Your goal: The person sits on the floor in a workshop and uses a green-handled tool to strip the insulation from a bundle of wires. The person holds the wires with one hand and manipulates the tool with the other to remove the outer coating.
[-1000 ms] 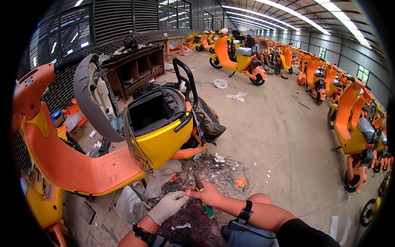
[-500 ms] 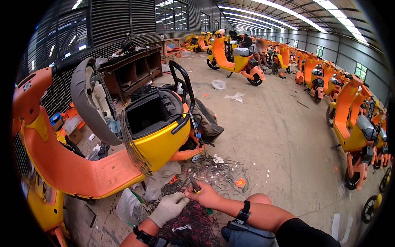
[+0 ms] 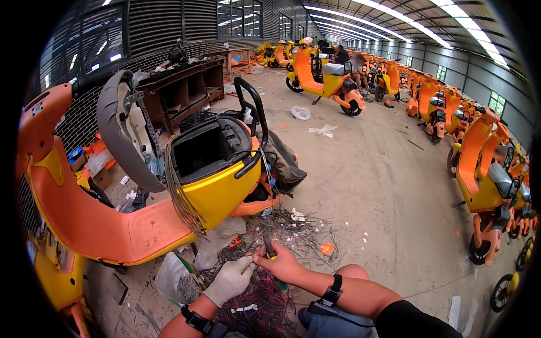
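My left hand (image 3: pixel 232 280) wears a pale work glove, and its fingertips are pinched together just beside the right hand's. Whatever sits between the fingertips is too small to make out. In my bare right hand (image 3: pixel 283 263) is a utility knife (image 3: pixel 270 248) with a dark and yellow handle, its narrow end pointing up and away from me. Beneath both hands spreads a heap of thin black and red wire scraps (image 3: pixel 265 301). A clear plastic bag (image 3: pixel 170 276) holding grey strands lies left of the gloved hand.
An orange and yellow scooter (image 3: pixel 214 197) stands close on the left, its grey seat (image 3: pixel 127 135) raised over a black compartment; a bundle of cables (image 3: pixel 183 205) hangs down its side. Clippings litter the floor. More scooters (image 3: pixel 473 169) line the right. A person (image 3: pixel 356 70) sits farther back.
The knife has swung more upright, with its narrow end rising, and the right hand has tilted slightly. Both hands remain close together over the wire scraps.
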Available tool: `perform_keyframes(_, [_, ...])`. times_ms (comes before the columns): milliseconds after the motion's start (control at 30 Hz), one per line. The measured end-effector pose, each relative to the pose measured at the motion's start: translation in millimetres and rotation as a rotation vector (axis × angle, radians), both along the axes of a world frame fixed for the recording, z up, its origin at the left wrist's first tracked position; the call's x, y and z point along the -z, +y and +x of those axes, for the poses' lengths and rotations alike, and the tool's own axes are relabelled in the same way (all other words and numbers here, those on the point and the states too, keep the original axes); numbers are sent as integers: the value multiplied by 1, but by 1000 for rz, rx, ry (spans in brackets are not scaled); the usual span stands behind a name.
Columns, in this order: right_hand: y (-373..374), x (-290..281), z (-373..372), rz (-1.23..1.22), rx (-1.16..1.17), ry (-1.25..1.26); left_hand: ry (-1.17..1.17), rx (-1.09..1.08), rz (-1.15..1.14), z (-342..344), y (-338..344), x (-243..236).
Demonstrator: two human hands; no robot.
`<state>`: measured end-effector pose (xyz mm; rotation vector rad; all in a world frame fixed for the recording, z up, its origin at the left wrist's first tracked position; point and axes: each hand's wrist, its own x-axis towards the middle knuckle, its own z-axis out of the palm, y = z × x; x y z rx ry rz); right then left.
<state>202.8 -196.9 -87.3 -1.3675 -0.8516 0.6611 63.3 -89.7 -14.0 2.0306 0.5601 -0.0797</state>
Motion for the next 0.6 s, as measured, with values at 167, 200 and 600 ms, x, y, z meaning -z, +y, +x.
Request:
perform_keyframes(167, [-2,-11,-4,2,-47,109,-312,83,271,-6,12,32])
perform_keyframes(200, [-2,-11,-4,9,-45,107,-360,73,254,-7,12,34])
perform_keyframes(600, [-3,-1,0,-19,-99,-211,-207,11,6,-13,8,10])
